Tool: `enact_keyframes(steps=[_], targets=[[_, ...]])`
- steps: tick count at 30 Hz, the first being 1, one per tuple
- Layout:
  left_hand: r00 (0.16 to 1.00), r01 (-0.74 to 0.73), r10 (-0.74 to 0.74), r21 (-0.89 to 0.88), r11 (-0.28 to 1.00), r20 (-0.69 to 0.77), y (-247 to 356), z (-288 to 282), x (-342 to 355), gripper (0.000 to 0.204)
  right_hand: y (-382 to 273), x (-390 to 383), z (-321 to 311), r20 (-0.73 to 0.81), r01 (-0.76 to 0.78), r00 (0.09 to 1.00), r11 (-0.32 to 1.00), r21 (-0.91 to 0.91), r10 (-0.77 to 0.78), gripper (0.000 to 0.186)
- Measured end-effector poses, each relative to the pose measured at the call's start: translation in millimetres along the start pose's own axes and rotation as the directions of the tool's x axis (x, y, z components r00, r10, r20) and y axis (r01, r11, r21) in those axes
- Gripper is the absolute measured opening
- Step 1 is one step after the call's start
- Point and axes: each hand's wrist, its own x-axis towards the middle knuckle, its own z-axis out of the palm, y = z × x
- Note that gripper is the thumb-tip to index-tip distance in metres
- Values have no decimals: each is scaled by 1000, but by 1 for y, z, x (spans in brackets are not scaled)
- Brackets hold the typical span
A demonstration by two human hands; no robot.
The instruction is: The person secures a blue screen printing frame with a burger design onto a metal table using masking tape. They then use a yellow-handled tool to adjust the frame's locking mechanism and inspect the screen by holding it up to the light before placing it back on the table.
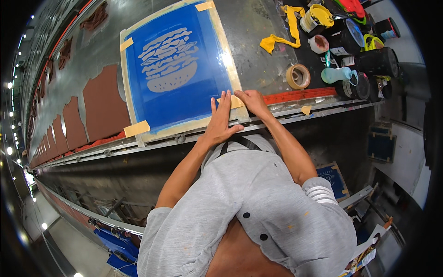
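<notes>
A blue printing screen [175, 106] with a pale layered burger design and a cream border lies on a long grey metal table [254, 55]. Tape patches [137, 127] mark its corners. My left hand [219, 117] rests on the screen's near right part, fingers extended and fairly flat over the border and tape. Just right of it, my right hand [253, 104] is at that same taped corner with its fingers curled; whatever is between them is hidden. A tan tape roll [298, 76] lies to the right.
Brown fabric pieces [104, 106] run in a row leftward along the table. At right stand paint tubs [346, 37], a pale blue bottle [336, 75] and a crumpled yellow cloth [281, 41]. A metal rail [300, 116] edges the table. Framed screens [380, 143] stand below at right.
</notes>
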Motion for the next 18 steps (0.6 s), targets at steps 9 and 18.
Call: enact_keyframes(steps=[9, 18], targets=[[998, 2, -27, 388, 922, 58, 8, 11, 3, 97, 14, -21, 8, -24, 133, 991, 991, 32, -132, 42], [983, 184, -155, 497, 848, -100, 14, 17, -10, 78, 10, -12, 10, -108, 3, 994, 999, -40, -7, 57]])
